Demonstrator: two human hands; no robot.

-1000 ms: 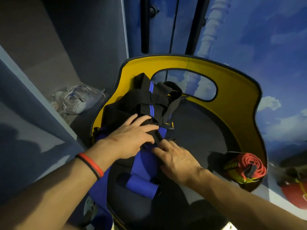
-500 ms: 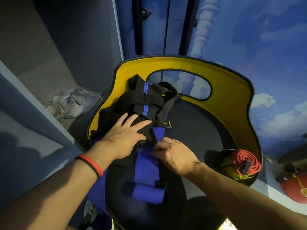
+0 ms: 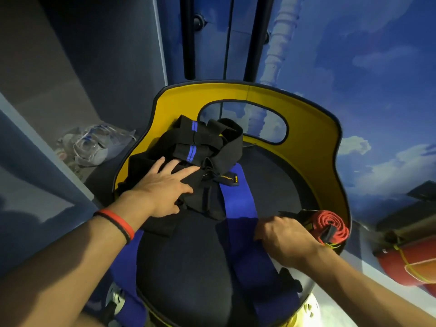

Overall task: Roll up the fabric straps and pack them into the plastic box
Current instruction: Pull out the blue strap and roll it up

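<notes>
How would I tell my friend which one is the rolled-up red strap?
Find the big yellow-backed seat. On its right edge, just past the right hand, sits the red strap. It's the only one wound into a tight spiral; the black straps lie heaped and the blue strap lies flat.

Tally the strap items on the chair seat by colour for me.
Red rolled strap: 1
Blue loose strap: 1, if the blue at the left edge of the seat belongs to it
Black heap with blue stripes: 1, straps inside uncountable
Total: 3
</notes>
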